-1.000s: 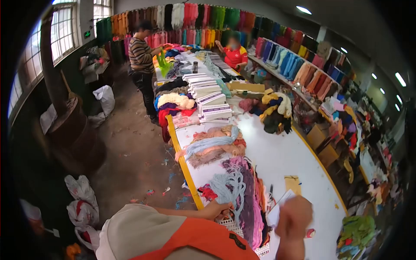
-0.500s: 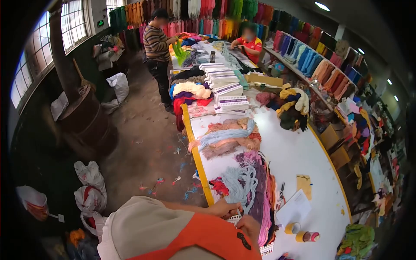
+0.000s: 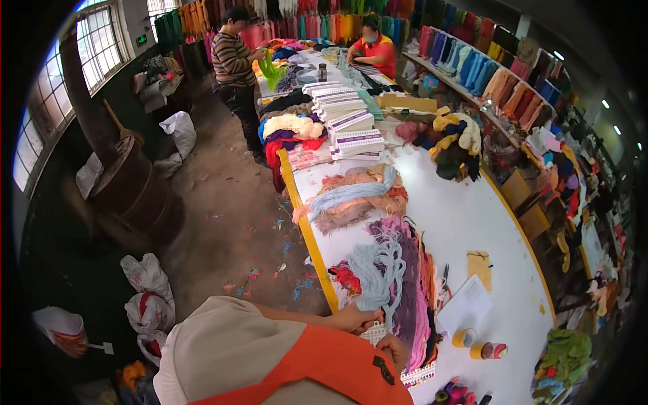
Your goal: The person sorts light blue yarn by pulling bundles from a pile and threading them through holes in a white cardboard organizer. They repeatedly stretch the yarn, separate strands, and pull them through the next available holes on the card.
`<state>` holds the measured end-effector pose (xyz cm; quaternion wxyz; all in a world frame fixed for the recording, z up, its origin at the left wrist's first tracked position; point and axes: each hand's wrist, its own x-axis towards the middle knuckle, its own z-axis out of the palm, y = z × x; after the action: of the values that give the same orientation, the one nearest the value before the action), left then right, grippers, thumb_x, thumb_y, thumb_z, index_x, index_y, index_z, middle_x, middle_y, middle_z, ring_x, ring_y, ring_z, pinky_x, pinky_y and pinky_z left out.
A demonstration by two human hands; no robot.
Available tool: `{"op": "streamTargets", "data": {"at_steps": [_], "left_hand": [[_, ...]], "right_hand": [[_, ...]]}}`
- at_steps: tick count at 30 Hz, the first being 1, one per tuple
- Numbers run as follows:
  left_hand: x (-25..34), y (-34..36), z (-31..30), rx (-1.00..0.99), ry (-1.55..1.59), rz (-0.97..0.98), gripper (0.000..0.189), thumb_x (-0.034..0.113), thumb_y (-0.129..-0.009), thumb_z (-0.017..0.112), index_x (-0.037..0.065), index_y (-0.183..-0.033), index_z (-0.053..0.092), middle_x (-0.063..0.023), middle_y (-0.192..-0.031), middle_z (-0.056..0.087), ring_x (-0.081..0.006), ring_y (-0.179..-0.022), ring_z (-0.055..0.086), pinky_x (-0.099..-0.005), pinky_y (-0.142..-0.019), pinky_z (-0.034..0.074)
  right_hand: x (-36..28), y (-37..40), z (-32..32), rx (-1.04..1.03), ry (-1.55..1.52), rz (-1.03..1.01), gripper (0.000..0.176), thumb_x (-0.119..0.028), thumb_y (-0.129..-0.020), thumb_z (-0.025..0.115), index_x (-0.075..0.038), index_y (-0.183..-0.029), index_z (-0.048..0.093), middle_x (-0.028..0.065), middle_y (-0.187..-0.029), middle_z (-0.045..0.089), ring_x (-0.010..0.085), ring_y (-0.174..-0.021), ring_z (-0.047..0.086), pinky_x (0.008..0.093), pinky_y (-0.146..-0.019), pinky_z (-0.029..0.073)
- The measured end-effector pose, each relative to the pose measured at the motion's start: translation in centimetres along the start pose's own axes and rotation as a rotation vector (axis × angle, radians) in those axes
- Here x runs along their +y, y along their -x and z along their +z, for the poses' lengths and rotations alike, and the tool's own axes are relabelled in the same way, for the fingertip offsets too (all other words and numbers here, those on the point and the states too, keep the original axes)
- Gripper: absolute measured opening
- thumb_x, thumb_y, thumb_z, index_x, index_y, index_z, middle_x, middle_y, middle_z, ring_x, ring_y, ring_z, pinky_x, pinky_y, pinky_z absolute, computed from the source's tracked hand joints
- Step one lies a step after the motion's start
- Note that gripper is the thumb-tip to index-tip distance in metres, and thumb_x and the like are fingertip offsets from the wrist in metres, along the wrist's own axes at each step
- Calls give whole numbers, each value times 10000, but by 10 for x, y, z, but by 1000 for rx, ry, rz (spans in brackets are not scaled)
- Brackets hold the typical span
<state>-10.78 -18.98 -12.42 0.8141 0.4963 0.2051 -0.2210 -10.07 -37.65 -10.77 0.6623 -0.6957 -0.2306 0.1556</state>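
Fingers of my left hand [image 3: 360,318] are closed at the lower end of a pale blue yarn skein [image 3: 373,273], pinching its strands. My right hand [image 3: 393,350] is curled just below and to the right, its fingertips mostly hidden; what they hold, if anything, I cannot make out. Between and under the hands shows a white card with rows of holes [image 3: 375,332]. Purple yarn [image 3: 408,297] and pink yarn [image 3: 423,324] lie lengthwise right of the blue skein. A small red yarn bundle [image 3: 345,278] sits at its left.
On the white table [image 3: 466,223] are a paper sheet [image 3: 466,305], tape rolls [image 3: 464,337], peach yarn [image 3: 358,196] and stacked white cards [image 3: 354,138]. Two people stand or sit at the far end, one in a striped sweater [image 3: 233,59]. White sacks [image 3: 148,304] stand on the floor left.
My hands have moved slightly apart, the right one a little down and right. The view has shifted slightly, showing more dark and pink yarn at the bottom.
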Motion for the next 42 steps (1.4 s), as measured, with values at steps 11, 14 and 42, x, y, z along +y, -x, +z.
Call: {"op": "streamTargets", "data": {"at_steps": [11,14,42], "left_hand": [[-2,-22,-6,-83,-8,12,277,335,-965,563,68,-971,636,40,-584,445,-59,-468,363,-252,-430,269],[-7,-33,-8,-92,-4,-37,293,344,-960,568,64,-944,651,34,-591,483,-60,-478,391,-258,-437,290],[126,-122,77,-729,-96,50,529,384,-1006,448,-35,-1326,487,-165,-1296,573,-285,-1197,562,-447,-989,478]], "right_hand": [[3,-3,-3,-27,-3,127,122,75,-804,464,9,-728,534,29,-633,507,91,-597,467,242,-554,364],[16,-2,-3,34,11,117,130,5,-834,524,-7,-705,533,-8,-623,486,67,-585,430,236,-534,327],[-24,-43,-52,793,-81,118,85,-11,-936,527,-27,-999,583,27,-808,595,85,-669,562,221,-576,479]]}}
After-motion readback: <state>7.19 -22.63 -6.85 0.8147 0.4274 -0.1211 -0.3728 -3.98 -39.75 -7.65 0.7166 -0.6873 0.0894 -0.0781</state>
